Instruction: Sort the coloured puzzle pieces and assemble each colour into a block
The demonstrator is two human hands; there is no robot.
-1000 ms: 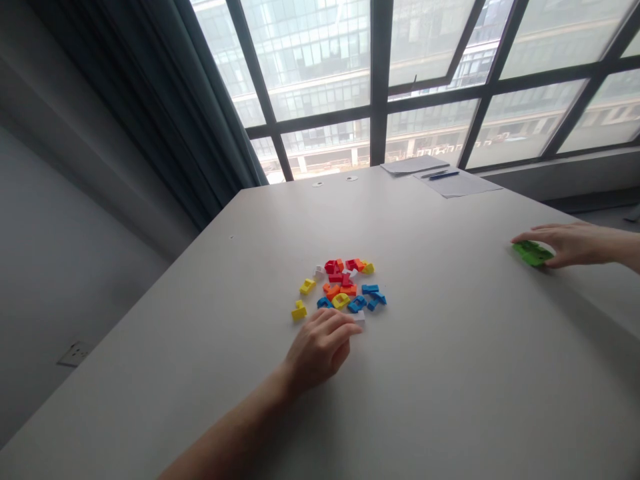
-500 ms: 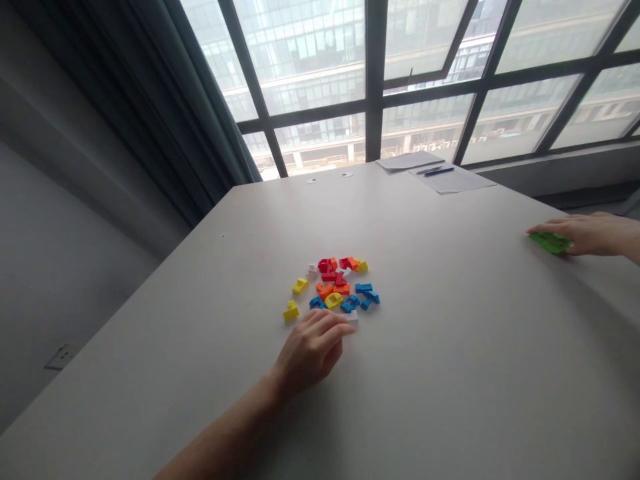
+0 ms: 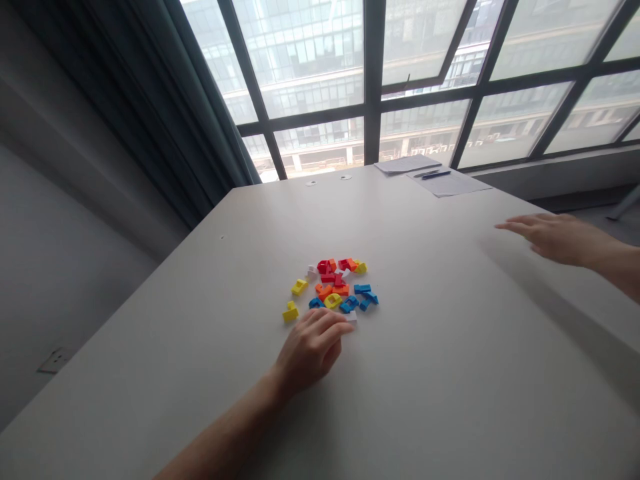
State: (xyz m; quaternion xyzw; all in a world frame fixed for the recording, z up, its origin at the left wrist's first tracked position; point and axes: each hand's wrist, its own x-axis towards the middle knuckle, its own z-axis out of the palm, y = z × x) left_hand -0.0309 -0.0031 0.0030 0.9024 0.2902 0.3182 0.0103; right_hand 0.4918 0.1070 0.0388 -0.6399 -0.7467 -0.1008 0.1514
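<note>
Loosely bent and resting on the table, my left hand [image 3: 313, 343] is at the near edge of a cluster of small plastic blocks. Its fingertips are against or just beside a white block [image 3: 352, 317]; its thumb is partly hidden. Around it lie a yellow block [image 3: 333, 301], a blue block [image 3: 349, 304], an orange block [image 3: 341, 290], a red block [image 3: 327, 278] and several others. My right hand [image 3: 560, 237] is over the table's right side, fingers stretched out, with nothing visible in it.
The white table [image 3: 440, 347] reaches to the windows. Sheets of paper [image 3: 457, 186] with a dark pen [image 3: 436, 175] on them lie at the far right. A dark curtain [image 3: 200, 133] hangs at the left, above a wall socket [image 3: 54, 361].
The crumpled green thing under my right hand is no longer in view. That hand has moved left and its fingers have straightened. My left hand and the blocks stay put.
</note>
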